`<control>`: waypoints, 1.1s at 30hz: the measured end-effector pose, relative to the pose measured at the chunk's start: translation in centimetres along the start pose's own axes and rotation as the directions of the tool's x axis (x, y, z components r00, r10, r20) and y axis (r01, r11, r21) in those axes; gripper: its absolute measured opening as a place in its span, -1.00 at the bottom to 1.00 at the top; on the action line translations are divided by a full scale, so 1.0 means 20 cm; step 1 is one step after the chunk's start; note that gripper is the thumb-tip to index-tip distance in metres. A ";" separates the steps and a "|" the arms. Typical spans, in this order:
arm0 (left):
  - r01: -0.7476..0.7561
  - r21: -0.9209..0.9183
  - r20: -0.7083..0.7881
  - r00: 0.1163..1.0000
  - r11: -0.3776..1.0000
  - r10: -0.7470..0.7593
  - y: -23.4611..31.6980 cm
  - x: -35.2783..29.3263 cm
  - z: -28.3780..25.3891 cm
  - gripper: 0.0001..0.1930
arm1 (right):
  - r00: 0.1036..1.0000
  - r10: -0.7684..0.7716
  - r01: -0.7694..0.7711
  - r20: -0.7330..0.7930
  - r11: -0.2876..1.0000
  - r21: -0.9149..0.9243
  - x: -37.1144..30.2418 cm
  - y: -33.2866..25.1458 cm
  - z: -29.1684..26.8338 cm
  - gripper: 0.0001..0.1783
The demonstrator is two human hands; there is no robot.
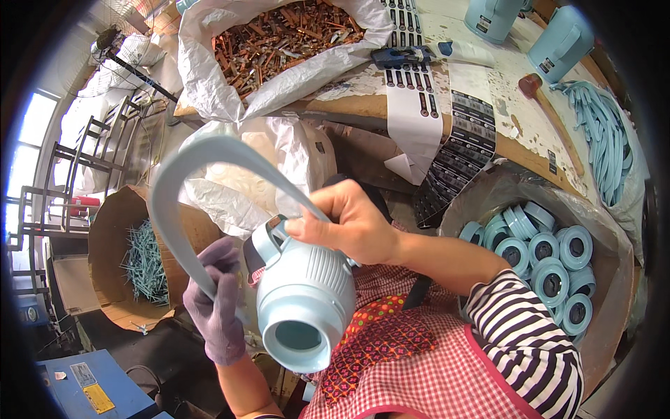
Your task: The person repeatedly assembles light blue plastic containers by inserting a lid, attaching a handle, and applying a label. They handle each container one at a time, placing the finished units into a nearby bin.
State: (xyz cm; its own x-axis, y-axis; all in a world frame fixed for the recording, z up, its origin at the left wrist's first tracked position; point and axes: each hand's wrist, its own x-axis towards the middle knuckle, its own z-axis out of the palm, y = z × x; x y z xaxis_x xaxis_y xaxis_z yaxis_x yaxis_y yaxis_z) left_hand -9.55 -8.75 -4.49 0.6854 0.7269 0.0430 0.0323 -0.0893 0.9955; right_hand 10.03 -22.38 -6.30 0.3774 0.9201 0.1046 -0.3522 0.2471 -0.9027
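Observation:
A light blue plastic jug (307, 276) with a ribbed side is tilted in front of my apron, its round mouth facing down toward me. A long curved light blue handle strap (165, 188) arches above and left of it. My left hand (218, 307), in a purple-grey glove, is closed around the strap's lower left end. My bare right hand (356, 222) is closed over the strap's other end, against the jug's upper side, with the thumb near the small loop handle. Whether the strap is fastened there is hidden by the fingers.
On the right, a lined box (607, 328) holds several blue rings. A cardboard drum (112, 258) with thin blue pieces stands left. The worktable (513, 133) bears a mallet (551, 112), label sheets (474, 122), two jugs (562, 45) and a sack (272, 98) of copper-coloured pieces.

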 end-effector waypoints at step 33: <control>-0.417 0.211 0.370 0.871 0.884 0.323 0.27 0.62 0.35 -0.67 | 0.996 -0.087 0.088 -0.019 0.934 0.347 0.20 0.34 -0.07 -0.37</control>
State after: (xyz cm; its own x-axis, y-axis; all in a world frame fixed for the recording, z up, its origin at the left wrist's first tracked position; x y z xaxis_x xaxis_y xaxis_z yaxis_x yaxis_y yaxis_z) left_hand 4.20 -5.11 0.90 0.8768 0.3521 0.3275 -0.1039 -0.5262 0.8440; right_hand 10.35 -17.38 -12.50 0.4228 0.8892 0.1748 -0.5924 0.4172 -0.6892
